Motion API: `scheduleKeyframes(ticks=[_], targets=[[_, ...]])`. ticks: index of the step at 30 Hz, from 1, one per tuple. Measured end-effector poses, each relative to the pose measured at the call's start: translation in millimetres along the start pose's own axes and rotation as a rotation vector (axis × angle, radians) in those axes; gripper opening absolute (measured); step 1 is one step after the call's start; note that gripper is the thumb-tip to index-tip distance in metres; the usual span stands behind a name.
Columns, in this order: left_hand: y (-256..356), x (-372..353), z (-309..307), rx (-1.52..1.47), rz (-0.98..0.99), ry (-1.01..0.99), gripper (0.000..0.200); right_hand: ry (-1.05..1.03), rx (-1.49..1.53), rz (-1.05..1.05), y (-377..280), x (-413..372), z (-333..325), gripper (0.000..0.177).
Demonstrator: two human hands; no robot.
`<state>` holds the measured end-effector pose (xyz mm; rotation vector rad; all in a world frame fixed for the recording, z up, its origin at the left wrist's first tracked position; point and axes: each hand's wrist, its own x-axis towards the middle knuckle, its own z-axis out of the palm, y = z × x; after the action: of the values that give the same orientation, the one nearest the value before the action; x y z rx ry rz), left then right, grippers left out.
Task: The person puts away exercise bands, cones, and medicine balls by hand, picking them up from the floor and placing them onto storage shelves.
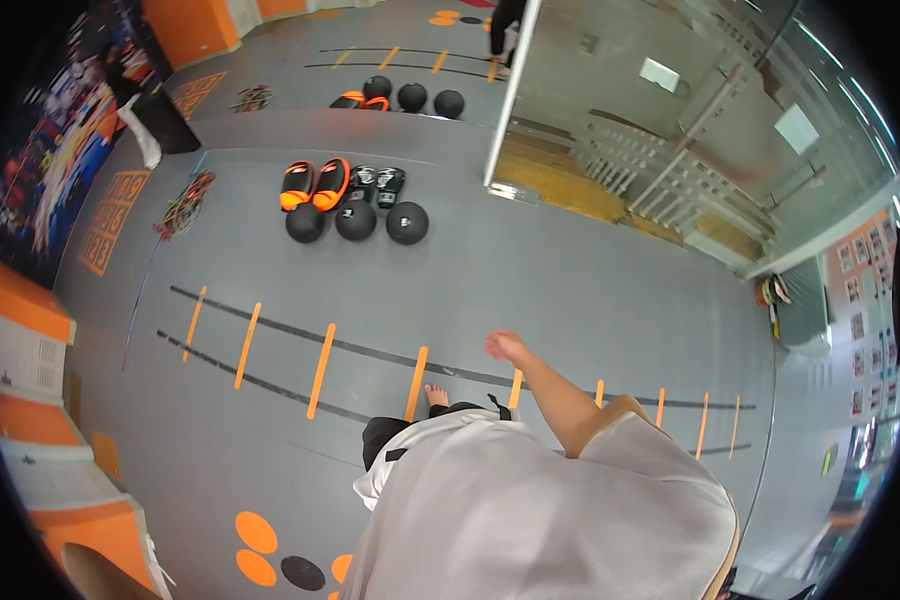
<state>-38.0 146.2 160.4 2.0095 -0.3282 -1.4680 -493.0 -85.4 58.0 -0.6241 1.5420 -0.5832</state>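
Note:
One bare arm reaches out from the grey-white sleeve over the floor ladder (325, 370) with orange rungs. At its end is my right hand (505, 346), held above the grey floor and touching nothing; its fingers are blurred. My left hand is not in view; part of a bare arm (95, 575) shows at the lower left edge. A bare foot (436, 395) stands inside the ladder, beside an orange rung. Farther ahead lie three black balls (356, 220), with orange-and-black pads (331, 183) and black gloves (390, 186) behind them.
A mirror (300, 60) lines the front wall, with a glass door (670, 110) to its right. Coiled ropes (185, 205) lie at the left near a black bag (166, 120). Orange and black discs (302, 573) are on the floor at the lower left.

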Motion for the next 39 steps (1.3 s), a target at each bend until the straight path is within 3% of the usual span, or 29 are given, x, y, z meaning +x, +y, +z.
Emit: scheduleKeyframes(ticks=[6,11,13,14,16,20,25,28,31,39], targets=[[66.5,53.6,24.5,0.068,0.045,-0.076,0.038,0.084,0.050,0.089,-1.9,10.3,-15.5,0.026],[127.3,91.3,38.7,0.131,0.095,-0.150,0.036,0.228,0.145,0.420,77.2,-4.3,-38.1,0.024],[157.4,111.0,47.9,0.163,0.122,-0.196,0.035,0.309,0.225,0.448,120.7,-7.1,-47.8,0.024],[170.0,123.4,53.8,0.178,0.134,-0.223,0.035,0.337,0.261,0.436,116.9,-14.4,-50.7,0.024],[202.6,144.9,63.3,0.219,0.166,-0.277,0.034,0.405,0.332,0.616,111.8,-29.9,-40.5,0.026],[263.0,180.5,80.2,0.277,0.225,-0.361,0.033,0.496,0.481,0.558,84.0,-22.8,-18.9,0.025],[352.3,203.3,102.0,0.298,0.380,-0.474,0.032,0.467,0.579,0.453,30.0,26.2,23.0,0.025],[412.8,198.1,117.2,0.283,0.565,-0.558,0.031,0.433,0.571,0.381,-0.4,49.3,49.5,0.027],[487.3,167.6,124.6,0.180,0.873,-0.632,0.030,0.390,0.456,0.346,-47.0,64.8,66.9,0.029],[645.4,66.5,90.2,-0.341,1.960,-0.712,0.028,0.348,0.329,0.493,-88.9,107.0,75.6,0.030]])
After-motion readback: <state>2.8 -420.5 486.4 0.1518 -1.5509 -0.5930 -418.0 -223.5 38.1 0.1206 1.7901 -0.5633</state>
